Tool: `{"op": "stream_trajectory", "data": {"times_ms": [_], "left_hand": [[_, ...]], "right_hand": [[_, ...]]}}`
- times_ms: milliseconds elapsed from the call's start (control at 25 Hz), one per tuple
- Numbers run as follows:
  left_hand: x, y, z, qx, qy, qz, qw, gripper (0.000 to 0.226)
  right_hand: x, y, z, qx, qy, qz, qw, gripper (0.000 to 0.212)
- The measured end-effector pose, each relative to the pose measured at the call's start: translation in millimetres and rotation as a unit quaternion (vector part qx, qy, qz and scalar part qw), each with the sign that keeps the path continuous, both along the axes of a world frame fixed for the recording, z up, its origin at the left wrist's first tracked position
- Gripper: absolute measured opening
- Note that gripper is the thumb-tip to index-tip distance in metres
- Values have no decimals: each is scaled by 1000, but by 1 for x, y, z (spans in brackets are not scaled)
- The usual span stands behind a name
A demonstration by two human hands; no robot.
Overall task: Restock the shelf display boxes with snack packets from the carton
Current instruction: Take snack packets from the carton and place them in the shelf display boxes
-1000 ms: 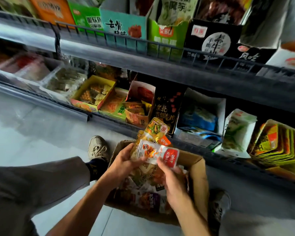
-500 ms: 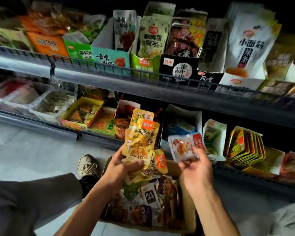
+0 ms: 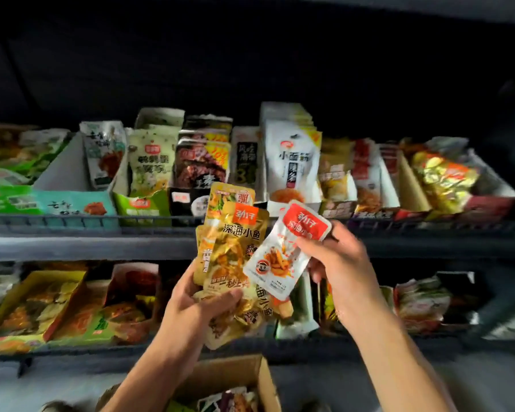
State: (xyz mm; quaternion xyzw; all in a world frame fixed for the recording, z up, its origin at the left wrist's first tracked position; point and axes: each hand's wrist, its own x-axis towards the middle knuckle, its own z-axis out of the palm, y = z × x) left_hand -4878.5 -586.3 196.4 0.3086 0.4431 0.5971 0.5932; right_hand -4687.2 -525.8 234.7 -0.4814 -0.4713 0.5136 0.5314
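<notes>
Holding a fan of gold packets (image 3: 231,251), the left hand (image 3: 204,304) has its fingers curled under them and its thumb pressed on their lower front. The packets stand upright and overlap each other, with more crumpled ones hanging below the hand. Just to the right, the right hand (image 3: 338,263) pinches a white packet (image 3: 283,257) with a red top; the thumb lies on its front and the fingers curl behind its right edge. This packet is tilted, and its left edge overlaps the gold packets.

Both hands are raised in front of the shelf rail (image 3: 87,246), between the upper and the lower shelf. Below them, at the near edge of the view, the carton (image 3: 235,373) stands open, and some mixed packets show inside it.

On the upper shelf, display boxes stand side by side behind a wire fence (image 3: 57,221): a teal box (image 3: 78,206) at the left, a green box (image 3: 143,203) next to it, then a black box (image 3: 188,200), and a white box (image 3: 292,162) with tall white packets further right. On the lower shelf, at the left, a yellow box (image 3: 33,304) lies tilted with snacks in it. The far right of both shelves is blurred.
</notes>
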Motion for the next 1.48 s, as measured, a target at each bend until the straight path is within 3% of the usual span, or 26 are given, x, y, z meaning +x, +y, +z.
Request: {"op": "stream_trajectory", "data": {"times_ms": [200, 360, 480, 600, 800, 960, 1000, 1040, 1080, 1120, 1160, 1240, 1280, 1480], "left_hand": [[73, 72, 44, 52, 15, -55, 997, 49], [107, 113, 61, 64, 3, -59, 996, 48], [119, 129, 62, 64, -6, -63, 996, 51], [123, 135, 61, 54, 3, -78, 995, 50], [123, 144, 57, 47, 7, -95, 994, 54], [126, 142, 57, 46, 1, -109, 993, 57], [127, 141, 57, 47, 2, -110, 993, 56], [126, 140, 57, 50, 5, -109, 993, 55], [126, 141, 56, 56, 11, -108, 992, 53], [126, 140, 56, 61, 17, -109, 992, 52], [127, 138, 56, 65, 23, -109, 992, 50], [128, 133, 57, 74, 33, -111, 991, 49], [127, 130, 58, 76, 36, -110, 990, 50], [116, 124, 53, 70, 27, -114, 991, 56]], "right_hand": [[116, 53, 57, 81, -58, -93, 991, 10], [186, 104, 95, 149, -131, -207, 958, 8], [216, 157, 99, 165, -284, -211, 921, 6], [232, 205, 95, 154, -474, -188, 846, 9], [217, 246, 87, 81, -537, -64, 837, 15], [209, 239, 70, 114, -631, -143, 754, 31], [201, 229, 70, 155, -612, -179, 755, 30], [187, 214, 72, 189, -546, -201, 791, 25], [170, 196, 76, 182, -453, -181, 854, 21], [153, 177, 80, 150, -360, -114, 914, 22], [135, 158, 83, 109, -297, -19, 949, 26], [107, 129, 85, 71, -256, 112, 957, 29], [99, 123, 83, 76, -236, 131, 960, 28], [115, 134, 75, 37, -65, 50, 996, 22]]}}
